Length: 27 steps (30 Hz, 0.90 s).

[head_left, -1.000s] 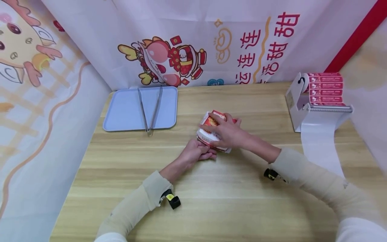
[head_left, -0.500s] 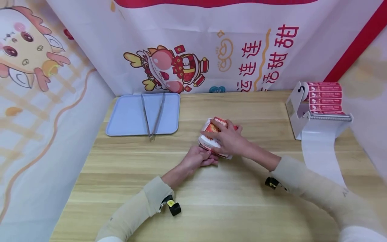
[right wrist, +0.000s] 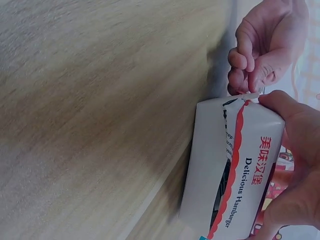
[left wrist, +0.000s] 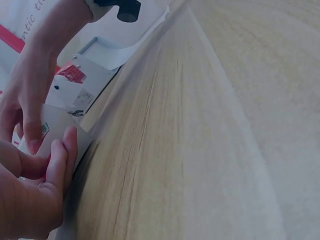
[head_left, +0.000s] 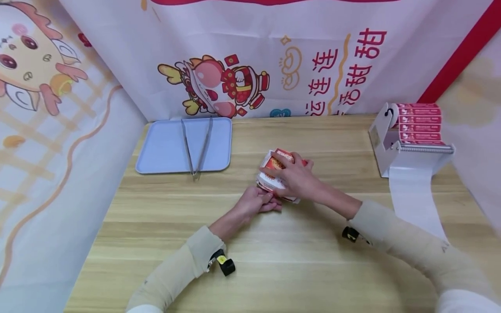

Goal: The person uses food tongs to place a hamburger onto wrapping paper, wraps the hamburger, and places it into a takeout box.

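A red and white hamburger box [head_left: 270, 181] lies at the middle of the table, set at an angle. My right hand [head_left: 300, 179] spreads over its lid from the right, holding it with thumb and fingers at the sides. My left hand [head_left: 255, 201] pinches the near left corner of the box between thumb and index finger. In the right wrist view, a dark gap runs below the lid's red scalloped edge on the box front [right wrist: 250, 160], lettered "Delicious Hamburger". The box's contents cannot be made out. The left wrist view shows a white side [left wrist: 59, 120] beside the fingers.
A light blue tray [head_left: 160, 148] sits at the back left, with metal tongs [head_left: 191, 152] lying across it, their joined end past its near edge. A white label dispenser [head_left: 381, 141] stands at the back right, its backing strip [head_left: 415, 195] trailing forward. A printed curtain [head_left: 242, 26] hangs behind the table.
The head view has shifted slightly. Both hands keep nearly the same hold on the box, and it has not visibly moved on the table.
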Tool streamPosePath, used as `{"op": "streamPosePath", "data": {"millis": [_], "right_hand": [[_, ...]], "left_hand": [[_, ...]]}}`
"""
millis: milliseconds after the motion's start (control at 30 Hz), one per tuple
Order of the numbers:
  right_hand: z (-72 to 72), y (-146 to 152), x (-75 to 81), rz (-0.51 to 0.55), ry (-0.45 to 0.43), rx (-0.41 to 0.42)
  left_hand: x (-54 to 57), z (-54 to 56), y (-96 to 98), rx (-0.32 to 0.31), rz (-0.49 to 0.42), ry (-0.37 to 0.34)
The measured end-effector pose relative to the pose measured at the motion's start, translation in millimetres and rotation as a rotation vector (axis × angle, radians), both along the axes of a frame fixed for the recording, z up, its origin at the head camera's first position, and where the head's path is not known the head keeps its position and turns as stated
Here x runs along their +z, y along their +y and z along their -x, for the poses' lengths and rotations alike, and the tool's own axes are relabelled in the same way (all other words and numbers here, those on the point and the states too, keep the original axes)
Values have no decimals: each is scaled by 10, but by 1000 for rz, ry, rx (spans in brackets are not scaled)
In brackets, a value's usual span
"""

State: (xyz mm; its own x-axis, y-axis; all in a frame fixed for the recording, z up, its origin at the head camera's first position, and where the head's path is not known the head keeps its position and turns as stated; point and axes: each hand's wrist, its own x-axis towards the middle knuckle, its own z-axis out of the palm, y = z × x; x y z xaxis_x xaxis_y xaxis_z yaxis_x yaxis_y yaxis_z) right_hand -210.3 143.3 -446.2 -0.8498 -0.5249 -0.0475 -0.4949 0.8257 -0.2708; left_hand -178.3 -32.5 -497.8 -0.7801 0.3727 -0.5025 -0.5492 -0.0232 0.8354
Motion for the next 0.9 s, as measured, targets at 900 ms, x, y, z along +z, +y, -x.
{"op": "streamPosePath", "data": {"millis": [900], "right_hand": [[65, 292, 118, 67, -62, 116]], "left_hand": [[83, 21, -278, -24, 250, 161]]}}
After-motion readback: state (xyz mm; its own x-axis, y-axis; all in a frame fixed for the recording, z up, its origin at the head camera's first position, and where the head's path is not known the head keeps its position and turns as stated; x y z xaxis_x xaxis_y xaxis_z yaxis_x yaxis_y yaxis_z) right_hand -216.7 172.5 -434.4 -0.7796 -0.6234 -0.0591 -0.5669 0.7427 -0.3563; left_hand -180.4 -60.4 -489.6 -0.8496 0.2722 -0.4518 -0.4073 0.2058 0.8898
